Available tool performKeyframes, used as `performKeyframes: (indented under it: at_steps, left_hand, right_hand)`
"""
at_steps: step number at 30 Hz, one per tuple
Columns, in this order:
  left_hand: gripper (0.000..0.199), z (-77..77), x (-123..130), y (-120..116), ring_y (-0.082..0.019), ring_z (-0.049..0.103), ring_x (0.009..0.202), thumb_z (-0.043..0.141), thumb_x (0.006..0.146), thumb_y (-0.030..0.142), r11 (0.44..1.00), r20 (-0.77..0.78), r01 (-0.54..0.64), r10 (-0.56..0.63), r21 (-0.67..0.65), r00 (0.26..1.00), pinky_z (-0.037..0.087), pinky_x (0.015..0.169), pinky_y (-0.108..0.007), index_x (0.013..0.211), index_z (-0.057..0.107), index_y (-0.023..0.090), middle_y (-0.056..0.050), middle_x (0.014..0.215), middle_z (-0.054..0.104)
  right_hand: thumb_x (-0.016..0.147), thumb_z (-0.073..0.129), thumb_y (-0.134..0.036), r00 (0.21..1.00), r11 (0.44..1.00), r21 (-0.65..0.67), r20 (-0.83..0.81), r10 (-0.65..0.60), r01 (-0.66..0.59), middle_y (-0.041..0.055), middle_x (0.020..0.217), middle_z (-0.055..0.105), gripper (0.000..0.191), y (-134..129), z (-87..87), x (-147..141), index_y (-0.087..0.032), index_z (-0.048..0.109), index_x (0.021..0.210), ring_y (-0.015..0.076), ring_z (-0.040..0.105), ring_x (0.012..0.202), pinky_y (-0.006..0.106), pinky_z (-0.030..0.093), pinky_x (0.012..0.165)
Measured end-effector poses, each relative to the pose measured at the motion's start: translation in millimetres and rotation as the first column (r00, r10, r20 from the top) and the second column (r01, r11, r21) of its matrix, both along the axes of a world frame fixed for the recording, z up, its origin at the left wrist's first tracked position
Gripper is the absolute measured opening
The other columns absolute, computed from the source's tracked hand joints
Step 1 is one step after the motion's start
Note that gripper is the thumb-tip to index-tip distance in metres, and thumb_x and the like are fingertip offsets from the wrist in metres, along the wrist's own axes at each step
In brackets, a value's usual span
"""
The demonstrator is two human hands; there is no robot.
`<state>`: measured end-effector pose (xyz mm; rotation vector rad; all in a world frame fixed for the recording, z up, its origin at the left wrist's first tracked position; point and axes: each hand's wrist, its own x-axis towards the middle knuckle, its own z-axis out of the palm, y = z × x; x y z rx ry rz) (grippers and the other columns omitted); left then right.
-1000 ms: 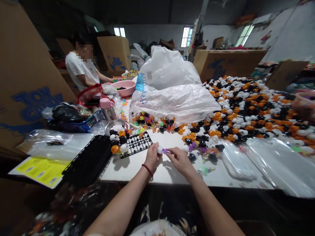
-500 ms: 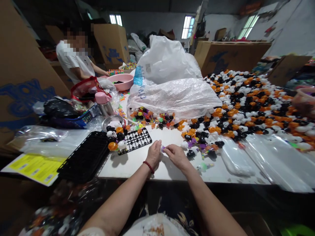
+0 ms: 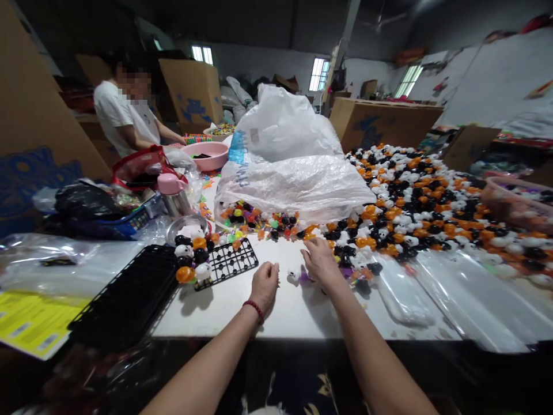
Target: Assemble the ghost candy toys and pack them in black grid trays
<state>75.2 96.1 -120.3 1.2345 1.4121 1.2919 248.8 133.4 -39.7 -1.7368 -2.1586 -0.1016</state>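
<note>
My left hand (image 3: 265, 286), with a dark red bead bracelet at the wrist, rests near the table's front with its fingers curled closed. What it holds, if anything, is hidden. My right hand (image 3: 320, 260) reaches forward at the near edge of the toy pile, fingers stretched out and apart. Between the hands a white skull-shaped piece (image 3: 294, 274) lies on the white table (image 3: 283, 320), a purple part (image 3: 306, 277) beside it. Left of my left hand is a black grid tray (image 3: 233, 257), with orange, black and white toy heads (image 3: 200, 256) at its left end.
Black trays (image 3: 129, 294) are stacked at left. A large white plastic bag (image 3: 294, 178) stands behind small toys. To the right spreads a big heap of toy heads (image 3: 415, 202), with clear plastic bags (image 3: 466, 294) in front. A co-worker (image 3: 125, 115) is at the far left.
My hands have parted: the right moved forward to the pile, the left stayed closed. The small white-and-purple piece seen between them no longer shows in my fingers. The view has shifted slightly.
</note>
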Motion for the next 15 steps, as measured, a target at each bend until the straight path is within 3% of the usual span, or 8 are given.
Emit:
performKeyframes:
  at_steps: [4, 8, 11, 15]
  left_hand:
    - [0.038, -1.4, -1, 0, -0.012, 0.046, 0.05, 0.058, 0.081, 0.052, 1.0, 0.035, -0.001, 0.002, -0.008, 0.999, 0.035, 0.049, -0.022, 0.061, 0.05, 0.02, 0.003, 0.052, 0.048]
    - [0.04, -2.9, 0, -1, -0.011, 0.044, 0.047, 0.062, 0.078, 0.052, 1.0, 0.14, -0.016, 0.018, -0.017, 0.99, 0.032, 0.047, -0.022, 0.057, 0.048, 0.021, 0.004, 0.049, 0.046]
    - [0.041, -4.9, 0, -1, -0.011, 0.043, 0.046, 0.061, 0.078, 0.054, 1.0, 0.13, -0.014, 0.016, -0.013, 0.991, 0.032, 0.046, -0.022, 0.057, 0.046, 0.021, 0.004, 0.048, 0.045]
    - [0.036, -7.7, 1, 1, -0.011, 0.045, 0.048, 0.06, 0.079, 0.053, 1.0, 0.122, -0.019, 0.021, -0.015, 0.992, 0.035, 0.047, -0.021, 0.067, 0.052, 0.021, 0.004, 0.052, 0.047]
  right_hand:
    - [0.091, 0.044, -0.009, 0.981, 0.987, -0.152, 0.176, 0.079, -0.052, 0.0155, 0.124, 0.054, 0.036, 59, 0.8, -22, -0.014, 0.058, 0.124, 0.0266, 0.045, 0.111, 0.033, 0.035, 0.094]
    - [0.094, 0.044, -0.013, 0.967, 0.971, -0.229, 0.221, 0.124, -0.072, 0.0184, 0.119, 0.056, 0.029, 100, -8.2, -43, -0.011, 0.061, 0.117, 0.028, 0.048, 0.11, 0.035, 0.035, 0.095]
    - [0.093, 0.044, -0.011, 0.963, 0.964, -0.249, 0.221, 0.155, -0.098, 0.0203, 0.121, 0.055, 0.029, 108, -13.9, -52, -0.009, 0.062, 0.116, 0.0281, 0.051, 0.111, 0.037, 0.035, 0.096]
    - [0.092, 0.053, -0.018, 0.957, 0.947, -0.276, 0.189, 0.218, -0.161, 0.0199, 0.118, 0.058, 0.029, 92, -13.9, -59, -0.008, 0.06, 0.118, 0.0268, 0.056, 0.106, 0.034, 0.039, 0.092]
